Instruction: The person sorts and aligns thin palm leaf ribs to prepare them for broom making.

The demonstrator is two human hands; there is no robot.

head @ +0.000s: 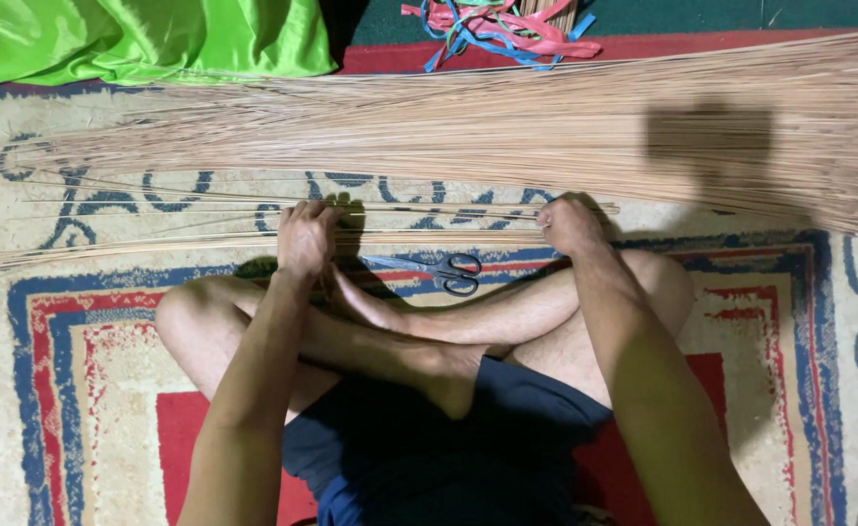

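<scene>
I sit cross-legged on a patterned rug. My left hand (306,237) and my right hand (569,225) are both closed on a small bundle of thin tan sticks (156,244) that lies across the rug in front of my legs and runs off to the left. A much larger pile of the same sticks (468,127) spreads across the rug just beyond it. Black-handled scissors (438,270) lie on the rug between my hands, next to my foot.
A bright green cloth (136,37) is bunched at the top left. A tangle of red, blue and pink strips (497,27) lies at the top centre. The rug (88,341) has red, blue and cream patterns.
</scene>
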